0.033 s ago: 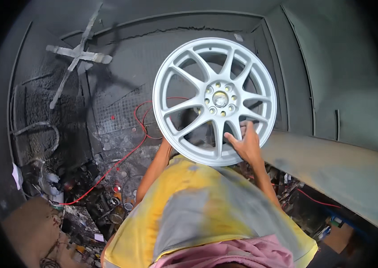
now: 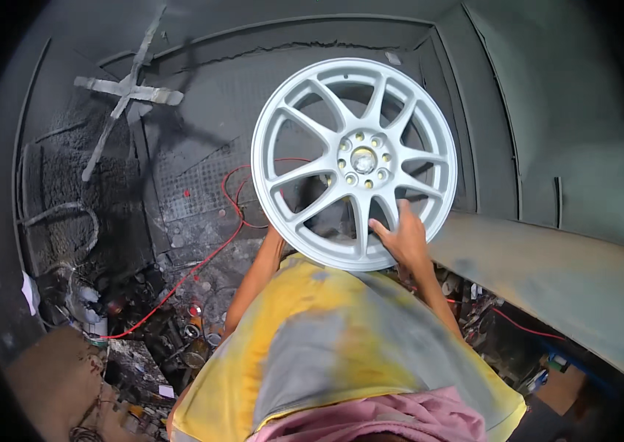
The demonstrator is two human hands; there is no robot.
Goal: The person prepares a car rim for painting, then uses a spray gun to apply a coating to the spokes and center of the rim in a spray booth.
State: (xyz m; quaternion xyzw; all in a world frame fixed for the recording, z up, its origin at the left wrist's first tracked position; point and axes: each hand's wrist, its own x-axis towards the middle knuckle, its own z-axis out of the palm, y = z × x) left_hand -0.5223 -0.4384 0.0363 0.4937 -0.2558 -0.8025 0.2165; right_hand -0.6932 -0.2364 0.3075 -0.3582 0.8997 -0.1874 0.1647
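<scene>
A white, freshly coated-looking alloy wheel point(image 2: 411, 166) faces up in front of me, with paired spokes around a yellowish-marked hub. My right hand point(image 2: 405, 239) is at its lower right, over the rim and spokes. The thumb lies by one lower spoke and the index finger points up by the gap beside it, the two apart. The other fingers are partly hidden. My left hand point(image 2: 275, 239) reaches behind the lower left rim, so only its wrist end shows. What its fingers do there is hidden, as is whatever lies under the wheel.
Dark, dust-coated booth walls surround the space. A taped cross-shaped stand point(image 2: 129, 90) rises at left. A red hose point(image 2: 205, 259) snakes across the floor among clutter and cans. A pale board point(image 2: 548, 272) lies at right. My yellow-grey stained clothing point(image 2: 312, 346) is directly below.
The wheel has moved very slightly up. My right hand's fingers have shifted a little against the spokes, the index finger now looking straighter. My left arm stays in place.
</scene>
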